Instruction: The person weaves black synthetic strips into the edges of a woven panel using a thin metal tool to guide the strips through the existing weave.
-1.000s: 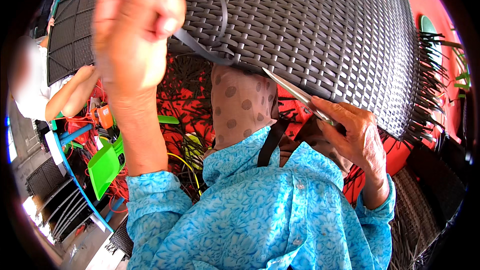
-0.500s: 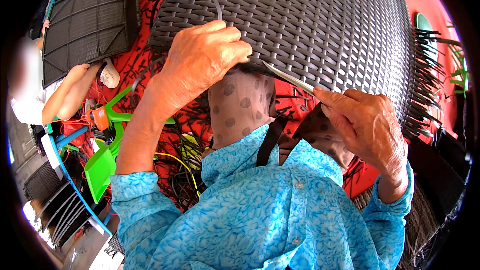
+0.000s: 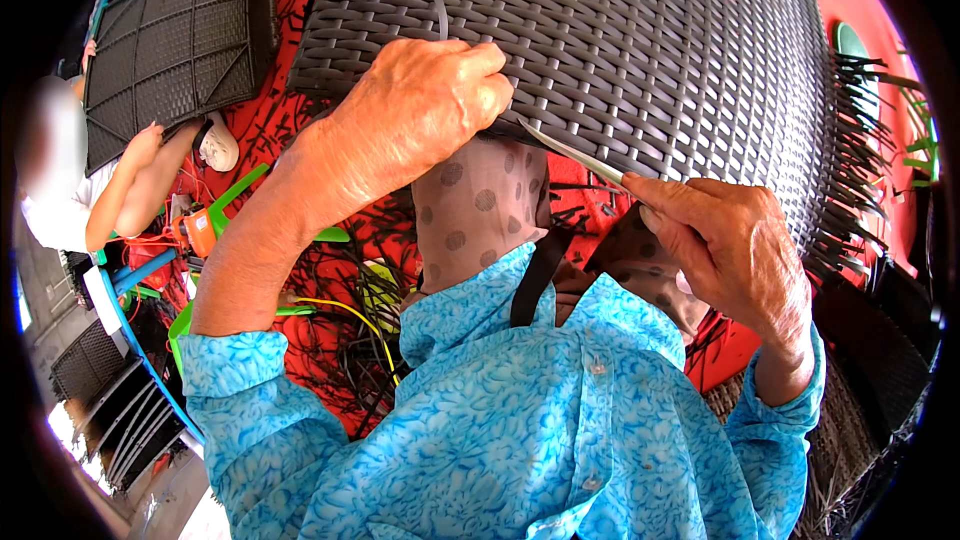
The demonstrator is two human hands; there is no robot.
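A large panel of dark woven plastic wicker (image 3: 620,50) lies in front of me, its near edge above my lap. My left hand (image 3: 425,95) is closed at that edge, palm down. A loose flat strip (image 3: 440,10) curves over the weave and runs behind this hand, seemingly held in it, though the fingertips are hidden. My right hand (image 3: 735,250) grips a slim, pointed silvery metal tool (image 3: 575,153). The tool's tip lies against the woven edge, just right of my left fingers, and its rear end is hidden in my right palm.
Uncut strip ends (image 3: 850,160) stick out at the panel's right side. Black scraps litter the red floor covering (image 3: 725,355). At the far left a person (image 3: 120,190) sits by another woven panel (image 3: 175,45). An orange object (image 3: 197,233) and a yellow cord (image 3: 355,312) lie left of my lap.
My left hand has shifted slightly right along the edge, with its elbow swinging out to the left. The right hand and the tool have barely moved. The other person's hand has shifted slightly.
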